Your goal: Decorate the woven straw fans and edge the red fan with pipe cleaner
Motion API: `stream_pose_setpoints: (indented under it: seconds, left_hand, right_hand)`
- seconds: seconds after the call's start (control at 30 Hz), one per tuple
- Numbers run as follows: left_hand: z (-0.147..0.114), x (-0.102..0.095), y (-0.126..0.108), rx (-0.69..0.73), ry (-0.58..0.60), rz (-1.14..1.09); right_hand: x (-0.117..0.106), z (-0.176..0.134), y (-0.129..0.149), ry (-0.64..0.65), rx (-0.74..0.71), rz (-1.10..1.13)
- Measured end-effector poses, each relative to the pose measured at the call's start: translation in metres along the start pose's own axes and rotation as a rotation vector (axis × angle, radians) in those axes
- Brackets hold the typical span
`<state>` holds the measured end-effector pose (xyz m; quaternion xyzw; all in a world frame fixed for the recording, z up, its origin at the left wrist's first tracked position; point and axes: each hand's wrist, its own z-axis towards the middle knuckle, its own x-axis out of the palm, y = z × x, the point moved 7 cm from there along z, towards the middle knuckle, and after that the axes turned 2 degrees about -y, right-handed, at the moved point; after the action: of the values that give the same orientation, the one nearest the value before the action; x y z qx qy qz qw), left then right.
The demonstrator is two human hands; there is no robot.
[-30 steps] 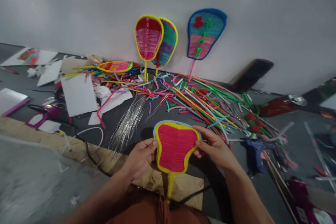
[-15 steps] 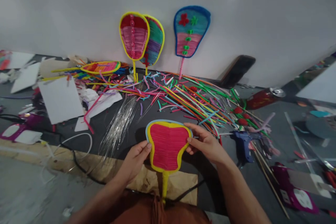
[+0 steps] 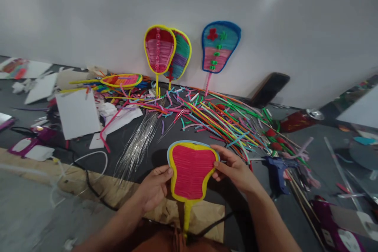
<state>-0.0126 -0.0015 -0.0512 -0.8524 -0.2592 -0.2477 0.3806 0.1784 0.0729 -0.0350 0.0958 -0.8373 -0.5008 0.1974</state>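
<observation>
Low in the middle of the frame, the pink fan (image 3: 191, 172) stands upright between both hands. The left hand (image 3: 153, 189) fingers pinch its left rim; the right hand (image 3: 236, 170) fingers grip its upper right edge, the yellow handle (image 3: 186, 217) hanging below.

We see a dark grey floor (image 3: 141, 141) strewn with craft things. A wide spread of coloured pipe cleaners (image 3: 218, 116) lies across its middle, with a bundle of silver tinsel strands (image 3: 138, 143) beside it. White paper sheets (image 3: 77, 113) lie to the left, a blue glue gun (image 3: 279, 167) to the right, and a red can (image 3: 299, 119) lies on its side. Brown cardboard (image 3: 118, 187) covers the near edge.
</observation>
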Motion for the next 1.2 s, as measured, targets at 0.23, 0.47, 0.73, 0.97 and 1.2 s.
stream_pose_setpoints:
  seconds: [0.23,0.47,0.73,0.97,1.2]
  left_hand:
    - [0.001,-0.010,0.006,0.020,-0.040,-0.139]
    - [0.002,-0.010,0.002,0.064,-0.105,-0.105]
    - [0.002,-0.008,-0.016,0.301,-0.183,0.108]
    - [-0.004,-0.014,-0.029,0.409,-0.312,0.497]
    - [-0.002,-0.022,-0.036,0.352,-0.415,0.845]
  right_hand:
    - [0.004,0.000,0.005,0.000,0.001,-0.065]
    - [0.001,-0.006,0.002,-0.102,-0.076,-0.077]
    - [-0.004,-0.004,-0.011,-0.131,-0.053,-0.065]
    - [-0.004,-0.002,-0.015,-0.139,-0.026,-0.055]
    - [-0.002,0.006,-0.018,-0.132,0.040,-0.106]
